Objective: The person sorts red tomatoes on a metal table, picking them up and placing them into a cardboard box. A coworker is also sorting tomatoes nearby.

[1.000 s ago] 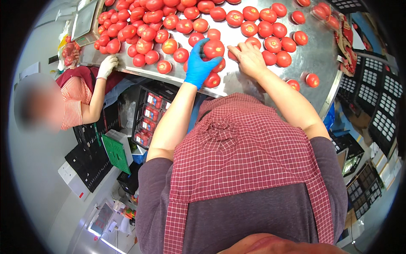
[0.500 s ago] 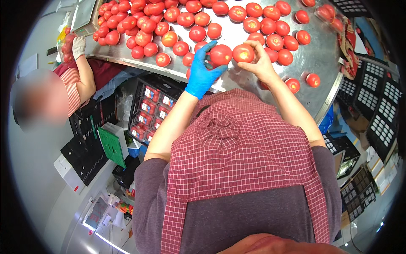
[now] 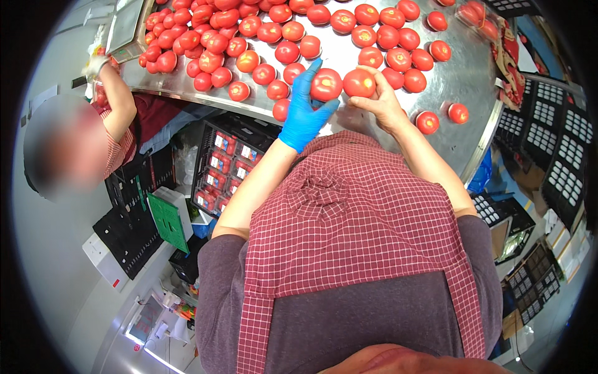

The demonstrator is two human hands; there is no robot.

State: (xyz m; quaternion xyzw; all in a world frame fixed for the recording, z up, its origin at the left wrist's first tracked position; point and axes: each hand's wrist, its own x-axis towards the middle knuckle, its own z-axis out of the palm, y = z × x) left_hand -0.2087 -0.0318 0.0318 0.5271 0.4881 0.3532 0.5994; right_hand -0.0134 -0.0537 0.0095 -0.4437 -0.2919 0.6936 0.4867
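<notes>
My left hand, in a blue glove, is closed round a red tomato between thumb and fingers. Bare, my right hand grips a second tomato just to the right of it, with the fingers behind the fruit and the thumb below. Both tomatoes are held side by side over the near part of a metal table. Loose tomatoes lie around and beyond my hands, several of them close to my left fingers.
A heap of tomatoes fills the table's far left. Below the table edge stands a black crate of packed tomato boxes. At the left, a co-worker's gloved hand is near a tomato pack. Black trays stand at the right.
My hands still hold the two tomatoes, and the right thumb has shifted lower on its fruit. The co-worker's gloved hand has moved left. The whole view has shifted slightly.
</notes>
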